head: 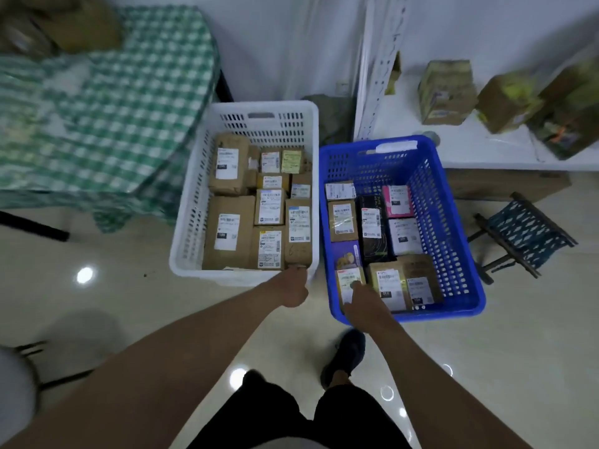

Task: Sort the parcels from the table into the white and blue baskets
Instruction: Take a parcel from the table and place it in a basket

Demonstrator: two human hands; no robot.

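The white basket (194, 202) stands on the floor and holds several brown cardboard parcels with white labels. To its right, the blue basket (453, 222) holds several parcels in brown, black, pink, white and purple. My left hand (293, 290) reaches over the white basket's near right corner, fingers curled on the near end of a tall brown parcel (299, 234) standing there. My right hand (361, 299) is inside the blue basket's near left corner and grips a small labelled parcel (347, 280), thumb on its label. The table (97, 108) with a green checked cloth is at the left.
Blurred brown parcels (64, 27) lie on the table's far corner. A white shelf (470, 147) at the right carries several boxes. A small folding stool (522, 234) stands right of the blue basket. A chair (29, 367) is at the lower left. My feet stand on shiny tiles.
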